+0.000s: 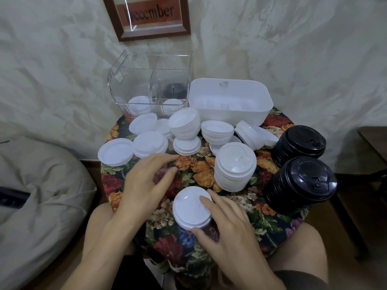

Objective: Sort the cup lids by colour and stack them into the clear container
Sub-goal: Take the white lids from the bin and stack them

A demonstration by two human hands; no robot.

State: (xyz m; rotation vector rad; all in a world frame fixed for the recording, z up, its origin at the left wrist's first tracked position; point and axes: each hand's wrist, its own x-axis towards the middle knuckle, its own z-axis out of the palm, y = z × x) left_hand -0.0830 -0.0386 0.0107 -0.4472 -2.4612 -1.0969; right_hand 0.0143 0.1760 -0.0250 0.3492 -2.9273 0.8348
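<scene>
Near the table's front lies a short stack of white lids [191, 207]. My right hand [228, 229] holds it, index finger on top and thumb curled under its near edge. Just left of it, my left hand [144, 185] hovers over the cloth with relaxed fingers and holds nothing. Several more white lid stacks [235, 166] and single white lids [115, 151] are spread across the middle. Two tall stacks of black lids [299, 185] lean at the right. At the back stands the clear container [150, 82], holding a few white lids and some dark ones behind its divider.
A white plastic tub [230, 101] stands to the right of the clear container. The small round table wears a floral cloth [199, 170]. A grey cushion [37, 195] lies left, a dark wooden table edge [374, 143] right, and a framed picture [150, 15] hangs behind.
</scene>
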